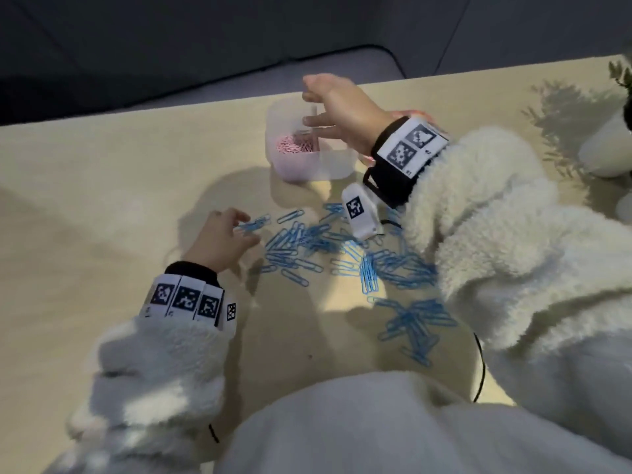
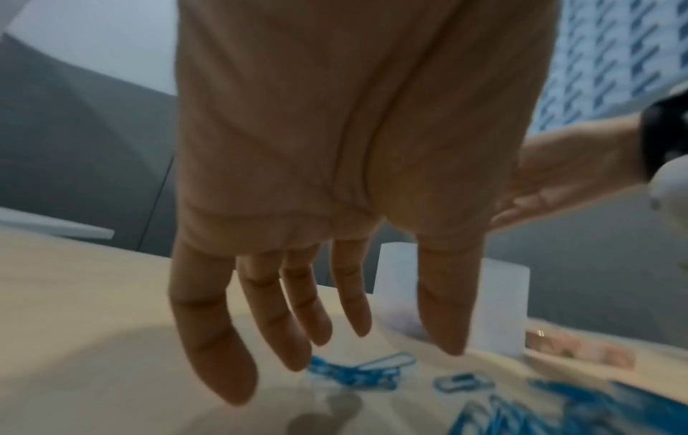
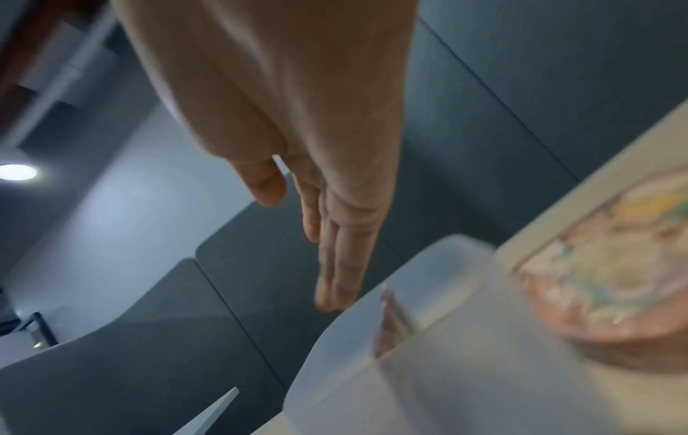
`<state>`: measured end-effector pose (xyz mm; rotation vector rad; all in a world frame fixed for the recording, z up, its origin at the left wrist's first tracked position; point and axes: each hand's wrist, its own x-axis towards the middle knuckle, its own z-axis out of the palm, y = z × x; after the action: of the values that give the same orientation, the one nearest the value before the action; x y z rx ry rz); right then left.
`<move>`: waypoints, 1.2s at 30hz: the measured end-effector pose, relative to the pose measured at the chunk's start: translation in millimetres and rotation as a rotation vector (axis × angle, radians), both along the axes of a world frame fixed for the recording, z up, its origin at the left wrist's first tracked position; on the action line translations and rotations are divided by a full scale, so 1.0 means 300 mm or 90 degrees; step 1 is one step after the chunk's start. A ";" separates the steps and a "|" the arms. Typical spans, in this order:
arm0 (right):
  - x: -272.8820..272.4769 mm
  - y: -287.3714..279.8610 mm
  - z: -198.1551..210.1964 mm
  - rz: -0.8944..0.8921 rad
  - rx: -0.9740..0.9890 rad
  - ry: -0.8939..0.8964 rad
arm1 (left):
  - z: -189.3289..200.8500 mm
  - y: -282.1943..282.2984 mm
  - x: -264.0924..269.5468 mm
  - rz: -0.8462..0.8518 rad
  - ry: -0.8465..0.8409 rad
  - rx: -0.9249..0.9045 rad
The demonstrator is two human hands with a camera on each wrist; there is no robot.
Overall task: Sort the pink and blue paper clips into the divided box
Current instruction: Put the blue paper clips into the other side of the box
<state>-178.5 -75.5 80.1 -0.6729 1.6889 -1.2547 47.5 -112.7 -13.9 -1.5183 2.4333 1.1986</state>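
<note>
One divided box (image 1: 309, 165), two hands, dozens of blue paper clips (image 1: 345, 254), many pink

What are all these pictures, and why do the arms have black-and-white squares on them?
Those are a person's two arms, with a small camera and patterned tags strapped to each wrist. The big picture comes from a camera on the person's head, looking down. The other two look along each hand from the wrist.

On the tan table lie lots of blue paper clips. The clear divided box already has pink paper clips in one side.

The left hand reaches down to the blue clips, fingers spread; it holds nothing that I can see. The right hand is open above the box, holding nothing.
</note>
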 end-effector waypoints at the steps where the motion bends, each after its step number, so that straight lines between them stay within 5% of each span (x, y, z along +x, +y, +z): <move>1: -0.004 0.060 0.007 0.001 -0.030 0.034 | -0.005 0.012 0.018 -0.013 -0.028 -0.002; 4: -0.033 0.330 -0.043 0.118 -0.017 0.198 | -0.024 0.042 0.063 -0.047 -0.046 -0.022; 8: -0.042 0.742 -0.184 0.289 0.209 0.472 | -0.044 0.052 0.103 -0.096 -0.052 -0.159; 10: -0.008 0.894 -0.229 0.326 0.344 0.483 | -0.059 0.046 0.101 -0.144 -0.056 -0.210; 13: 0.074 1.021 -0.287 0.358 0.387 0.488 | -0.085 0.057 0.080 -0.196 -0.106 -0.180; 23: 0.052 0.839 -0.394 0.176 0.132 0.505 | -0.096 0.290 -0.052 -0.357 0.020 -0.220; 26: -0.081 0.834 -0.375 -0.014 0.210 0.612 | -0.061 0.281 -0.027 -0.204 0.021 -0.241; 29: -0.185 0.827 -0.385 -0.135 0.375 0.576 | -0.045 0.260 0.010 -0.048 -0.090 -0.211; 31: -0.176 0.787 -0.402 -0.082 0.388 0.542 | -0.051 0.273 0.002 -0.028 -0.120 -0.138; 36: -0.018 0.653 -0.417 0.136 0.258 0.549 | -0.073 0.326 -0.093 -0.088 -0.001 -0.093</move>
<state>-184.0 120.5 -44.8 -1.1975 2.3803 -0.4322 19.5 -14.9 -35.9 -1.3549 2.6280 1.0155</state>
